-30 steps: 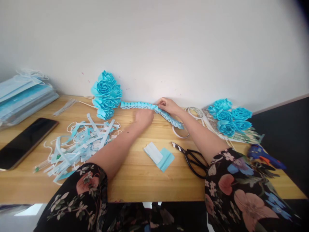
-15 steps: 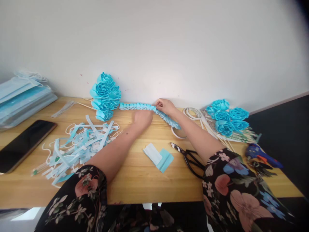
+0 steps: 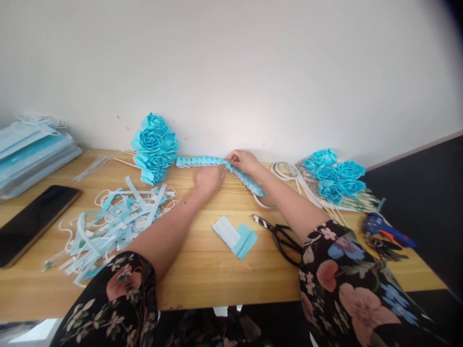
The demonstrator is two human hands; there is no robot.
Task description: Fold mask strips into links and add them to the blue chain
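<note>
A long row of folded light-blue mask pieces [image 3: 197,162] lies along the back of the table, bending toward me at its right end. At the bend, my right hand [image 3: 243,161] is closed, thumb and fingers pinched on the row. My left hand [image 3: 210,178] is closed just in front, its fingertips at the same spot and mostly hidden by the back of the hand. Two cut mask pieces [image 3: 231,236], one white and one blue, lie overlapped nearer to me. Scissors with black handles [image 3: 285,238] rest beside my right forearm.
Blue mask-fabric roses [image 3: 154,149] lie at back left, more roses [image 3: 333,176] at back right near white tape rolls [image 3: 284,170]. A heap of cut strips [image 3: 119,217], a phone [image 3: 39,221] and stacked masks [image 3: 32,152] are left; a blue glue gun [image 3: 387,230] is right.
The whole view has shifted slightly. Both hands stay at the bend of the row, with their fingertips now a little closer together; the things on the table lie as before.
</note>
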